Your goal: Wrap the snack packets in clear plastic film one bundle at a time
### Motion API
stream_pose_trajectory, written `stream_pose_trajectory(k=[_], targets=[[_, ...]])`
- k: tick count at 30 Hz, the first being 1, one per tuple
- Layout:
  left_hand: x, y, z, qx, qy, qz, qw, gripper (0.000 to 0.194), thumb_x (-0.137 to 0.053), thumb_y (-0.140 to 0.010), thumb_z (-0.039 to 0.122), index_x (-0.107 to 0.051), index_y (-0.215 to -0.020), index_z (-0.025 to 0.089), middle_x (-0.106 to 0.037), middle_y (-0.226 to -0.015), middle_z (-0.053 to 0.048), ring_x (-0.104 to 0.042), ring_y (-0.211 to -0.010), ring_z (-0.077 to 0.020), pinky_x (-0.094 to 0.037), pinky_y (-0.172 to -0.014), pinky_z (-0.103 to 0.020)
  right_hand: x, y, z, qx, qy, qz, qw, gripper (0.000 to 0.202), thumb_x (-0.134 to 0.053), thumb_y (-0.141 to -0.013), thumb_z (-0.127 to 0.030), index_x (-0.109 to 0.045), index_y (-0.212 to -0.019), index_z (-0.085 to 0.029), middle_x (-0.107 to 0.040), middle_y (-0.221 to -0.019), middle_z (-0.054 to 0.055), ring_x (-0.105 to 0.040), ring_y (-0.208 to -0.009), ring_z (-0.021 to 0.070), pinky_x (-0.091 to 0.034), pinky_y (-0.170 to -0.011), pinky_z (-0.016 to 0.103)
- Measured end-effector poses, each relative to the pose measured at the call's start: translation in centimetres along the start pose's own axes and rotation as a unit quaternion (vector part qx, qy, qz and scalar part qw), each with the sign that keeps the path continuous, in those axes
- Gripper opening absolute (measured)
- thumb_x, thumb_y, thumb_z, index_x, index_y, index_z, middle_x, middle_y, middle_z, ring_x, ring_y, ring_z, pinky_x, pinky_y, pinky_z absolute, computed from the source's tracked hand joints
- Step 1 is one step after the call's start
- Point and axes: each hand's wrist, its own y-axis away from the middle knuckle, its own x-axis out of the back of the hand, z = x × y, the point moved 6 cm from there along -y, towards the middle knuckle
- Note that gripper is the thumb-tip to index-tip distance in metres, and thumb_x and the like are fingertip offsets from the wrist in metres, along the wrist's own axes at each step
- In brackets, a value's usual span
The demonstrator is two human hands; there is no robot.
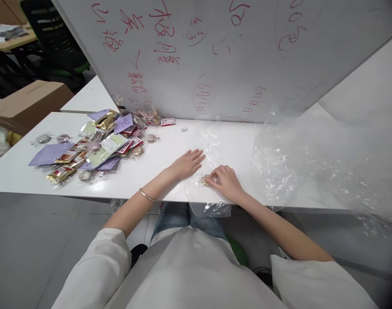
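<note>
Here, two bare hands on one thin clear plastic bag spread across the white table.

Left hand presses flat, fingers apart; right hand pinches together on one small tan wrapped snack near the table's front edge. One heap of snack packets lies well left.

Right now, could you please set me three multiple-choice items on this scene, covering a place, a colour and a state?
1. Where does the pile of packets lie?
A. to the left of the hands
B. to their right
C. on the floor

2. What colour is the writing on the whiteboard?
A. blue
B. red
C. green

3. How is the left hand?
A. clenched
B. raised
C. flat on the table

Key: 1 A, the packets sit at the table's left end. 2 B, the strokes are red. 3 C, its fingers lie spread beside the right hand, which pinches a small wrapped piece on clear plastic film.
</note>
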Motion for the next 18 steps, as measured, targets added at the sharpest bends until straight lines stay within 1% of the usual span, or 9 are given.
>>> stream_pose_trajectory(k=[3, 5, 7, 9, 12, 13, 15, 17, 18], targets=[[1.8, 2.9, 1.4, -0.07, 0.084, 0.05, 0.993, 0.05, -0.035, -0.097, 0.019, -0.04, -0.147, 0.017, -0.03, -0.162, -0.011, -0.019, -0.153, -0.0219, -0.022, -0.124, -0.046, -0.3, 0.5, 0.4, 0.015, 0.108, 0.055, 0.993, 0.038, -0.061, -0.087, -0.057, -0.057, -0.09, -0.02, -0.062, -0.096, 0.01, -0.057, -0.094, 0.0288, -0.044, -0.086, 0.047], [2.2, 5.2, 2.8, -0.132, 0.148, 0.02, 0.98, 0.058, -0.044, -0.093, 0.021, -0.036, -0.15, 0.02, -0.028, -0.163, -0.009, -0.024, -0.152, -0.0227, -0.026, -0.123, -0.043, -0.5, 0.5, 0.5, 0.015, 0.125, 0.063, 0.99, 0.039, -0.061, -0.087, -0.058, -0.057, -0.093, -0.02, -0.061, -0.097, 0.01, -0.057, -0.093, 0.0288, -0.044, -0.085, 0.046], [1.7, 7.1, 4.0, -0.166, 0.172, -0.038, 0.97, 0.071, -0.053, -0.089, 0.029, -0.027, -0.155, 0.022, -0.025, -0.164, -0.009, -0.027, -0.15, -0.0263, -0.027, -0.123, -0.045, -0.8, 0.4, 0.2, 0.034, 0.131, 0.047, 0.99, 0.036, -0.058, -0.089, -0.056, -0.057, -0.09, -0.02, -0.061, -0.095, 0.009, -0.057, -0.094, 0.0288, -0.045, -0.085, 0.047], [0.7, 8.2, 4.6, -0.173, 0.148, -0.08, 0.971, 0.084, -0.059, -0.087, 0.038, -0.019, -0.158, 0.023, -0.022, -0.165, -0.011, -0.025, -0.151, -0.0311, -0.022, -0.123, -0.051, -0.6, 0.5, -0.2, 0.057, 0.12, 0.028, 0.991, 0.032, -0.055, -0.093, -0.052, -0.058, -0.09, -0.02, -0.062, -0.095, 0.01, -0.058, -0.094, 0.0289, -0.046, -0.086, 0.048], [-0.5, 8.5, 4.7, -0.154, 0.09, -0.084, 0.98, 0.092, -0.06, -0.088, 0.053, -0.012, -0.16, 0.024, -0.022, -0.165, -0.013, -0.023, -0.151, -0.0332, -0.016, -0.123, -0.055, 1.1, 1.6, -0.5, 0.116, 0.058, 0.001, 0.992, 0.026, -0.047, -0.097, -0.038, -0.061, -0.11, -0.02, -0.063, -0.114, 0.013, -0.058, -0.11, 0.0297, -0.047, -0.095, 0.051], [-0.8, 8.4, 4.7, -0.146, 0.075, -0.075, 0.984, 0.091, -0.058, -0.089, 0.057, -0.012, -0.16, 0.025, -0.024, -0.164, -0.013, -0.025, -0.151, -0.0326, -0.016, -0.123, -0.054, 1.6, 2.4, -0.5, 0.146, 0.035, -0.023, 0.988, 0.03, -0.046, -0.097, -0.032, -0.058, -0.122, -0.021, -0.06, -0.128, 0.014, -0.055, -0.121, 0.0293, -0.046, -0.1, 0.05], [-1.0, 8.2, 4.7, -0.132, 0.052, -0.053, 0.988, 0.089, -0.054, -0.09, 0.064, -0.013, -0.16, 0.027, -0.03, -0.162, -0.013, -0.029, -0.149, -0.0319, -0.019, -0.121, -0.053, 2.3, 4.4, -0.2, 0.201, 0.021, -0.091, 0.975, 0.054, -0.049, -0.092, -0.022, -0.042, -0.146, -0.023, -0.043, -0.153, 0.012, -0.041, -0.141, 0.0275, -0.041, -0.111, 0.049], [-1.1, 8.0, 4.9, -0.119, 0.033, -0.033, 0.992, 0.087, -0.053, -0.089, 0.068, -0.019, -0.159, 0.029, -0.037, -0.158, -0.013, -0.035, -0.145, -0.0333, -0.023, -0.119, -0.053, 2.2, 6.2, 0.3, 0.231, 0.055, -0.139, 0.961, 0.075, -0.055, -0.087, -0.019, -0.028, -0.156, -0.023, -0.028, -0.163, 0.01, -0.028, -0.149, 0.0275, -0.034, -0.118, 0.05], [-1.0, 7.9, 5.1, -0.112, 0.026, -0.024, 0.993, 0.085, -0.054, -0.088, 0.069, -0.024, -0.158, 0.03, -0.041, -0.155, -0.014, -0.037, -0.142, -0.0342, -0.025, -0.117, -0.053, 2.0, 6.8, 0.5, 0.24, 0.08, -0.14, 0.957, 0.08, -0.059, -0.086, -0.02, -0.025, -0.158, -0.023, -0.026, -0.164, 0.01, -0.025, -0.151, 0.0283, -0.03, -0.12, 0.052]])
